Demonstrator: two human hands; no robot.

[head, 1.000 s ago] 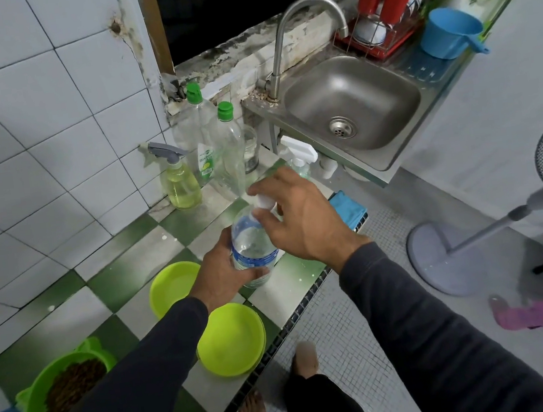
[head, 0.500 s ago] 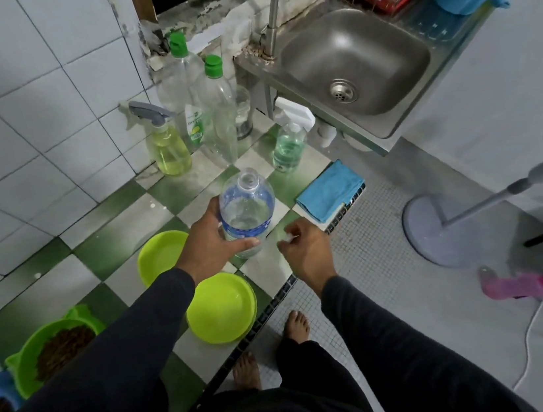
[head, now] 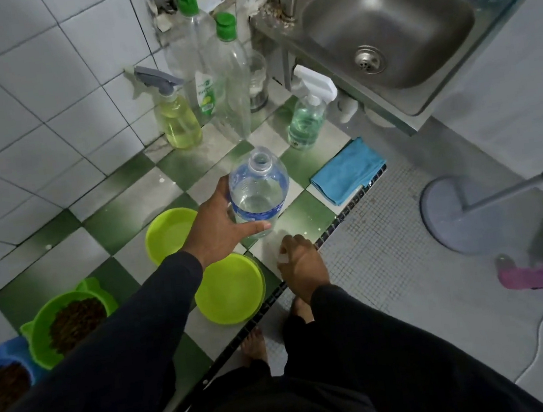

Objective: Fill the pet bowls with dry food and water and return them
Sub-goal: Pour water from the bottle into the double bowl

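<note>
Kibble's in both cat-ear bowls (head: 71, 323); my left hand (head: 217, 225) grasps the uncapped water bottle (head: 259, 193), right hand (head: 302, 264) pinches its cap (head: 283, 257); lime bowls (head: 229, 289) unfilled.

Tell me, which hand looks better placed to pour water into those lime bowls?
Likely the left hand: it already grips the uncapped water bottle right above the two lime bowls. The right hand rests low at the counter edge, apparently holding the cap.

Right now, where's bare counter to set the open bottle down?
Free: tiles between the water bottle, blue cloth and right hand; also the wide stretch left of the far lime bowl, toward the wall. Crowded: back corner with spray bottles, and near edge by the near lime bowl.
</note>
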